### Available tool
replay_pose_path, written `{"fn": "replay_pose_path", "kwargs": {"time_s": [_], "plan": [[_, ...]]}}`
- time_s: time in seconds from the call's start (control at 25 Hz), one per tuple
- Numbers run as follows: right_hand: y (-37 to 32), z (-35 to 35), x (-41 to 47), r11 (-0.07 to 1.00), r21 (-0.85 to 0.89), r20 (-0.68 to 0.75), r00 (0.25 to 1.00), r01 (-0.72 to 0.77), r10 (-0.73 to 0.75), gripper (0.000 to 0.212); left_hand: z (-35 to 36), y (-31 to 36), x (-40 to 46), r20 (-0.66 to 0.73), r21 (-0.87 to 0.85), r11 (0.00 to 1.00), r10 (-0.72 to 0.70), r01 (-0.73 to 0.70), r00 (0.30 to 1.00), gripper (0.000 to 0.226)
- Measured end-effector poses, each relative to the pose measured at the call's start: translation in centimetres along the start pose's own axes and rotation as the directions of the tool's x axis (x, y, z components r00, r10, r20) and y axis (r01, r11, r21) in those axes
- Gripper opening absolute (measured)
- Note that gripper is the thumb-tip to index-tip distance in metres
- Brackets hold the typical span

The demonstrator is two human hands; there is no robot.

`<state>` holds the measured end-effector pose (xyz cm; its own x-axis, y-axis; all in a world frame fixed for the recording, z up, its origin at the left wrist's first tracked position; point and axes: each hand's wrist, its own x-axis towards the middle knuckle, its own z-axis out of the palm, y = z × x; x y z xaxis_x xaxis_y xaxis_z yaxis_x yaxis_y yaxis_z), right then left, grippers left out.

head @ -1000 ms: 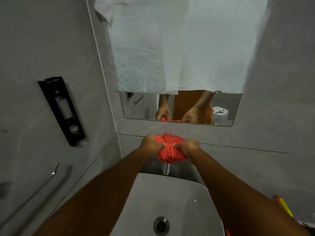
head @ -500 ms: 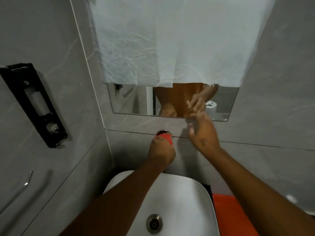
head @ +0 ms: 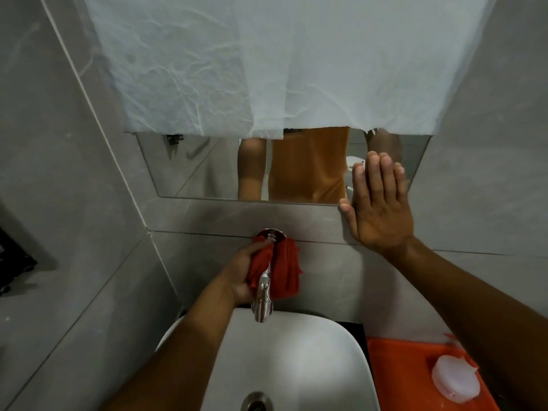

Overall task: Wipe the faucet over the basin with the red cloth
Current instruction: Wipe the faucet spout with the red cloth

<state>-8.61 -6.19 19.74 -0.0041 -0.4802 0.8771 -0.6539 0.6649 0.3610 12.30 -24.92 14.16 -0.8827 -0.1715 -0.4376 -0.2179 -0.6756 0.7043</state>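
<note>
A chrome faucet (head: 264, 295) juts from the grey wall over the white basin (head: 299, 360). The red cloth (head: 285, 269) is wrapped under and around the faucet's stem, close to its round wall plate. My left hand (head: 240, 277) grips the cloth from the left side, fingers curled around cloth and stem. My right hand (head: 379, 203) is flat against the wall and the lower corner of the mirror, fingers together and pointing up, holding nothing.
A mirror (head: 207, 170) sits above the faucet, mostly covered by white crinkled sheet (head: 267, 63). An orange surface (head: 415, 375) with a round white lid (head: 455, 381) lies right of the basin. The basin drain (head: 256, 401) shows at the bottom. A black fixture (head: 14, 262) hangs on the left wall.
My right hand let go of the cloth and moved up right onto the wall. My left hand now holds the cloth alone, lower along the faucet. The view moved closer.
</note>
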Motion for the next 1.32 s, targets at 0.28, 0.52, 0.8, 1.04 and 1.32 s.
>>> {"fn": "replay_pose_path", "kwargs": {"time_s": [0.28, 0.52, 0.8, 1.04, 1.32], "plan": [[0.1, 0.1, -0.1, 1.000, -0.009, -0.056, 0.998, 0.012, -0.013, 0.073, 3.3, -0.3, 1.1, -0.214, 0.977, 0.050, 0.243, 0.209, 0.946, 0.035], [0.1, 0.6, -0.4, 1.000, 0.001, -0.115, 0.993, 0.029, -0.029, 0.077, 0.4, -0.2, -0.7, -0.052, 0.065, 0.996, 0.062, -0.059, 0.997, 0.033], [0.1, 1.0, -0.5, 0.999, 0.035, -0.064, 0.998, 0.002, 0.000, 0.078, 1.6, -7.1, -3.1, -0.317, 0.889, 0.447, 0.760, -0.102, 0.567, 0.049], [0.1, 0.4, -0.4, 1.000, -0.002, -0.026, 1.000, -0.017, 0.017, 0.076, 2.6, -11.7, -5.0, -0.308, 0.852, 0.444, 0.853, -0.276, 0.421, 0.051], [0.2, 1.0, -0.4, 1.000, -0.011, -0.080, 0.997, -0.009, 0.008, 0.079, 0.9, -11.2, -5.0, -0.147, -0.617, 0.759, 0.149, -0.208, 0.978, 0.055]]}}
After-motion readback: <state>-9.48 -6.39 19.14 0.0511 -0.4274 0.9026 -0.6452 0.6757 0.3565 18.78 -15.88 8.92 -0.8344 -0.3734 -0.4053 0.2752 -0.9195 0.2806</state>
